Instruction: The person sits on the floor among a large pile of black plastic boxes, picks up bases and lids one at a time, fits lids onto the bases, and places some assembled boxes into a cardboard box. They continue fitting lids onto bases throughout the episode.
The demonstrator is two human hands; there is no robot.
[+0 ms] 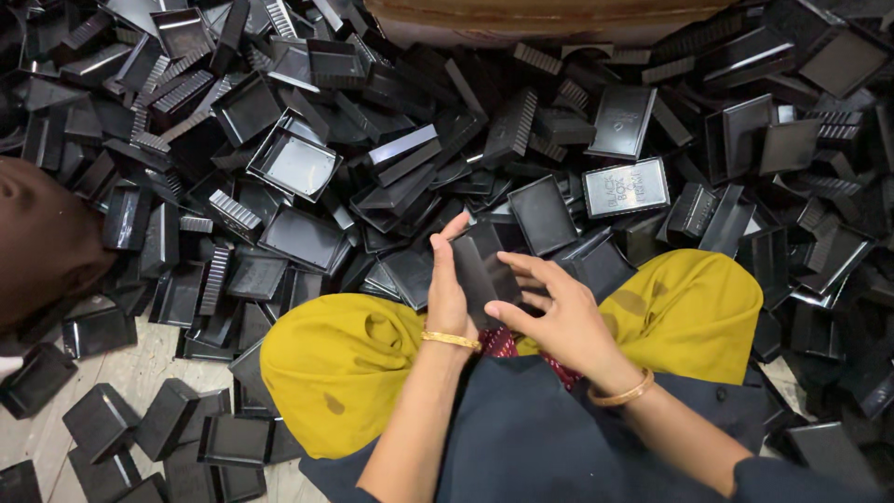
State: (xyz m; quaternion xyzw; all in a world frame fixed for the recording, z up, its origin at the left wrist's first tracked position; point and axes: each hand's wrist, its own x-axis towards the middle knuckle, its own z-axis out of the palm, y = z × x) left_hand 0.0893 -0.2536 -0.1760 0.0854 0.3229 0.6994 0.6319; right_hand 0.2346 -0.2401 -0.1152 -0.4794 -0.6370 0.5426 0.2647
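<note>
I sit on the floor with my knees in yellow cloth (345,363). A small black plastic box piece (486,265) is held upright between both hands, just above my lap. My left hand (445,289) grips its left edge, fingers curled round it and thumb on top. My right hand (549,307) touches its right side, fingers spread over the face. Both wrists carry a gold bangle (451,340).
A big heap of black plastic lids and trays (298,168) covers the floor ahead and to both sides. A brown cardboard box (549,19) stands at the far edge. Another person's brown-clad knee (37,242) is at the left. Loose trays (102,419) lie on pale floor.
</note>
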